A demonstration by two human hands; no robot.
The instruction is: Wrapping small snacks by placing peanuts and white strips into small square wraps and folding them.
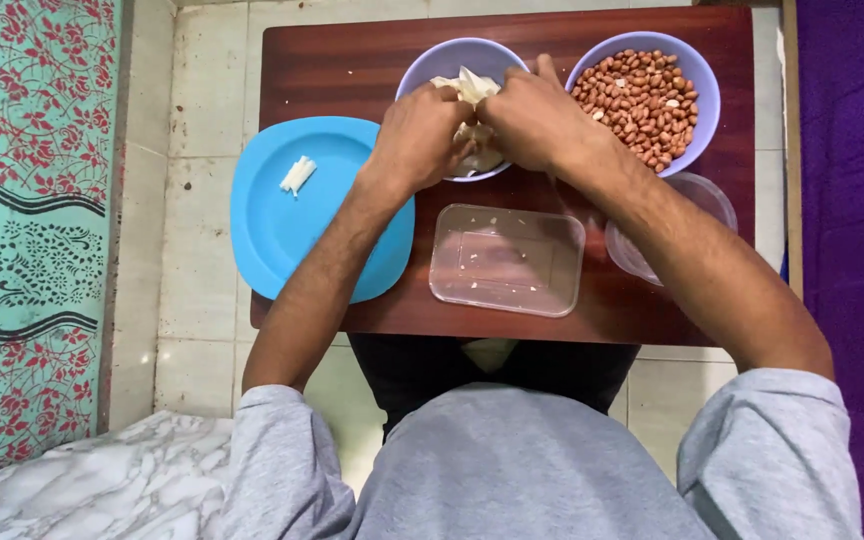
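My left hand [420,135] and my right hand [530,118] meet over a lilac bowl [430,62] of pale white pieces [467,85]. Both hands pinch at the white pieces in the middle of that bowl; the fingertips are hidden among them. To the right stands a second lilac bowl [700,82] full of brown peanuts [642,100]. A blue square plate [272,225] on the left carries one small white strip [297,175].
All sit on a small dark wooden table [332,60] over a tiled floor. A clear rectangular container [507,260] with crumbs lies near the front edge. A clear round container [702,195] is partly under my right forearm. A patterned teal cloth hangs at left.
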